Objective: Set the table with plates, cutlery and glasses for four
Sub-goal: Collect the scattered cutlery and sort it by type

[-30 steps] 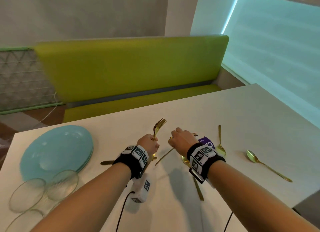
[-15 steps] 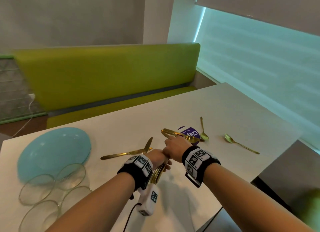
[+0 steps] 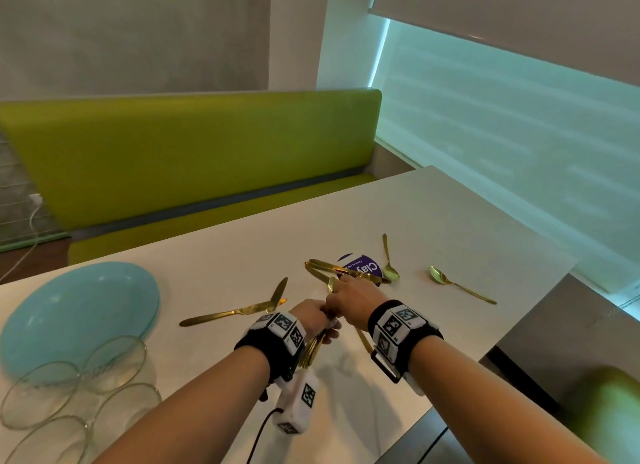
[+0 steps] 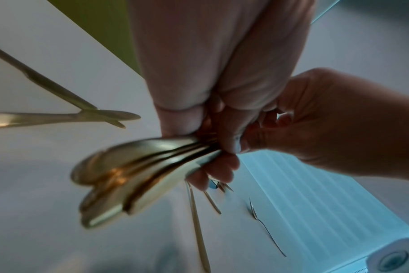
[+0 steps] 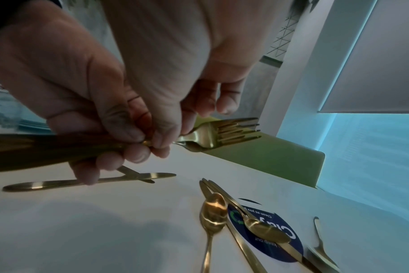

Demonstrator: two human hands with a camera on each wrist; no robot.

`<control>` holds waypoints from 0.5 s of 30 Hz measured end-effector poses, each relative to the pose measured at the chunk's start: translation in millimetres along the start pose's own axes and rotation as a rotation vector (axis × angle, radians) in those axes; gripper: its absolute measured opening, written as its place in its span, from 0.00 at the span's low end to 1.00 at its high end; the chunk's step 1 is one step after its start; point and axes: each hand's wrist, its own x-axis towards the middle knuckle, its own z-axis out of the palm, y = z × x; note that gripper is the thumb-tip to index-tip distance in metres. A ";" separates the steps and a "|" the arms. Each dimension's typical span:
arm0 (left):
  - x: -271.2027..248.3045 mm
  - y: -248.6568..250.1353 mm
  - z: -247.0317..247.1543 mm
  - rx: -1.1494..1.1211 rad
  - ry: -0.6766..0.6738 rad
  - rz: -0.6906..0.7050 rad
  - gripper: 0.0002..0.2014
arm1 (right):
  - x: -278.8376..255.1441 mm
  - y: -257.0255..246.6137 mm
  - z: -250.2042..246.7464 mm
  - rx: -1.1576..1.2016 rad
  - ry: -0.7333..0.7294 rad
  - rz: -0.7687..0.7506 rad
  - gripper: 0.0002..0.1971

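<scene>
My left hand (image 3: 320, 320) grips a bundle of gold forks (image 4: 119, 175) above the white table (image 3: 450, 221); their handles point back past my wrist. The tines (image 5: 231, 131) stick out forward. My right hand (image 3: 337, 302) meets the left and pinches the forks' necks (image 5: 187, 140) with thumb and fingers. Two gold knives (image 3: 242, 309) lie crossed to the left of the hands. More gold knives and spoons (image 3: 332, 269) lie just beyond the hands on a purple sticker (image 3: 363, 266). Two further spoons (image 3: 457, 285) lie to the right.
A stack of light blue plates (image 3: 76, 311) sits at the table's left, with several clear glasses (image 3: 69, 387) in front of it. A green bench (image 3: 190, 158) runs behind the table. The table's right edge (image 3: 519, 325) drops off near my right arm.
A second ago my left hand held a fork upright, apart from my right hand. Both hands now meet on a bundle of forks. The view has swung to the right.
</scene>
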 end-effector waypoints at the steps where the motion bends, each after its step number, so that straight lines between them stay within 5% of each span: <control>1: 4.1 2.3 1.5 0.001 -0.001 0.000 0.13 | 2.3 5.5 2.8 0.003 0.010 -0.004 0.14; 15: 82.6 60.6 46.9 -0.102 0.046 -0.046 0.13 | 27.3 119.5 32.6 0.102 0.161 -0.028 0.13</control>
